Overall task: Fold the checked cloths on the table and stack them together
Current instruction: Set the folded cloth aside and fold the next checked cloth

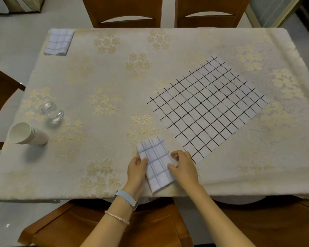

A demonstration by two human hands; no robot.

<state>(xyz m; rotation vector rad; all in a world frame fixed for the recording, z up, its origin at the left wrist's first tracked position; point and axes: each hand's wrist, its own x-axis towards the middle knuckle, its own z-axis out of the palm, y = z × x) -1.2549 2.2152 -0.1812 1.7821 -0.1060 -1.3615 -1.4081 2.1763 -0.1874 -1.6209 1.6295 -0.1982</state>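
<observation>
Slippage is the risk: the folded checked cloth (155,163), low in the centre of the frame near the front edge of the worktop (96,72), is pinched at its sides by the left hand (136,168) and right hand (183,166), and a loose grip could let its layers spring open.

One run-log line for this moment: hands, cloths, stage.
stage: folding | near cloth: folded small | left hand: grips its left edge | right hand: grips its right edge | far-left cloth: folded | large cloth: unfolded

At the wrist of the left hand (136,169) sits a watch (127,197) with a pale blue strap and silver clasp, then a thin bracelet (116,217) of small pinkish beads.
</observation>
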